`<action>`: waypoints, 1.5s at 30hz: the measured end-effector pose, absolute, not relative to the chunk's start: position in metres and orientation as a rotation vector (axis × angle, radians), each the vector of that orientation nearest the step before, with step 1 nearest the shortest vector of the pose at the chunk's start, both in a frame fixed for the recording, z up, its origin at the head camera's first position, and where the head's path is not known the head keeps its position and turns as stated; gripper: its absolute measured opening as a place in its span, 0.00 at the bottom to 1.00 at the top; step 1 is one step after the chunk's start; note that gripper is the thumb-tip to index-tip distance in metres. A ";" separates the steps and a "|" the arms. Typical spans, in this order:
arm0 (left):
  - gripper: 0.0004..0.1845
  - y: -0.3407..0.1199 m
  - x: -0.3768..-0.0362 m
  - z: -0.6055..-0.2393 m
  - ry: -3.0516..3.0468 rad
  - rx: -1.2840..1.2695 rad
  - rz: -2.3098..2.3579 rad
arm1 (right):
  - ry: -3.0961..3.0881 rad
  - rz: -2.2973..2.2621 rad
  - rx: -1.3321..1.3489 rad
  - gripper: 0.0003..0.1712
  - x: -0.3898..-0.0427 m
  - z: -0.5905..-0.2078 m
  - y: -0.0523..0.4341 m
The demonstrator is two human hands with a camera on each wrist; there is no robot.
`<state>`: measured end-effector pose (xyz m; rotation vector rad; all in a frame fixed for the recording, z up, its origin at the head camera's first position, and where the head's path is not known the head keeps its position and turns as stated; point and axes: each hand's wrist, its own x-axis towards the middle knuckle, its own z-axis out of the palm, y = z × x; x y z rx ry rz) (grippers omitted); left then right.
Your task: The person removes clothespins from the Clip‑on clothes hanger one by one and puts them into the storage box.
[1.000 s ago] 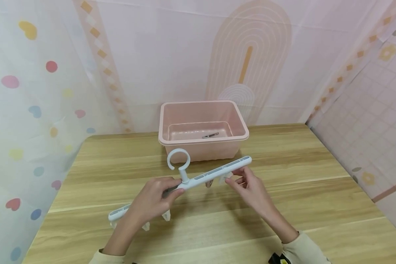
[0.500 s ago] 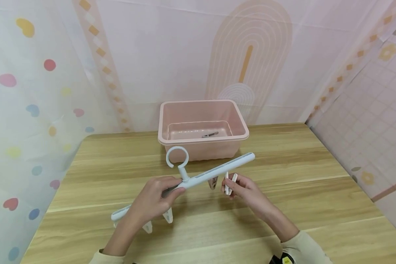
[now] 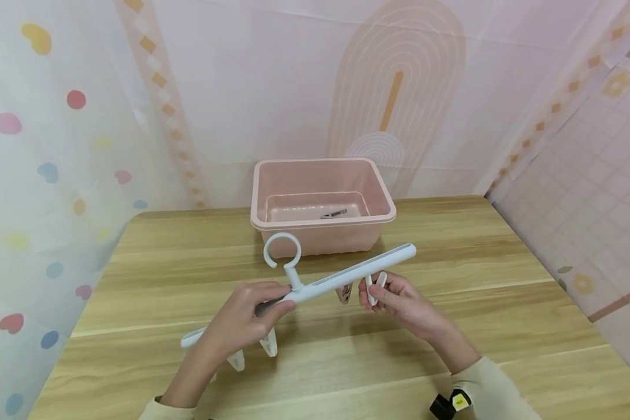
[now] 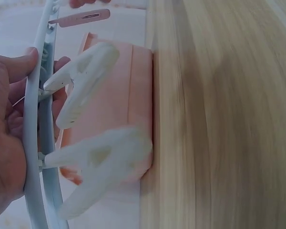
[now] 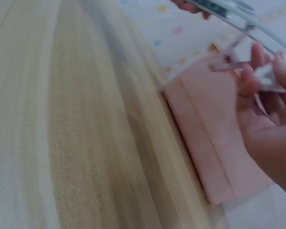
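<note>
Two hands at work over the wooden surface (image 3: 451, 245). Left hand (image 3: 241, 321) wraps the white hanger bar (image 3: 341, 279) near its ring hook (image 3: 282, 252), holding it tilted, far end toward 2 o'clock. Right hand (image 3: 399, 300) pinches a white clip (image 3: 374, 287) just under the bar. Pink bin (image 3: 322, 213) sits at 12 o'clock with one small clip inside. Step, as judged: freeing a clip from the bar. Next move would call for carrying it to the bin while the left grip steadies the bar.
</note>
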<state>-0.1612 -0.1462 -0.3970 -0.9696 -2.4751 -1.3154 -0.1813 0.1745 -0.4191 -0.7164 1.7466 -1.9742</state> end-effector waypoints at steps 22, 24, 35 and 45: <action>0.06 -0.155 -0.159 -0.401 -2.608 -0.822 -1.177 | 3.098 -1.562 -0.794 0.12 -0.175 -0.418 0.153; 0.06 -0.155 -0.159 -0.401 -2.609 -0.820 -1.175 | 3.129 -1.488 -0.815 0.15 -0.176 -0.416 0.154; 0.06 -0.157 -0.163 -0.402 -2.680 -0.818 -1.204 | 3.262 -1.146 -0.879 0.16 -0.178 -0.407 0.157; 0.06 -0.154 -0.164 -0.404 -2.644 -0.808 -1.196 | 3.305 -1.155 -0.690 0.11 -0.172 -0.407 0.146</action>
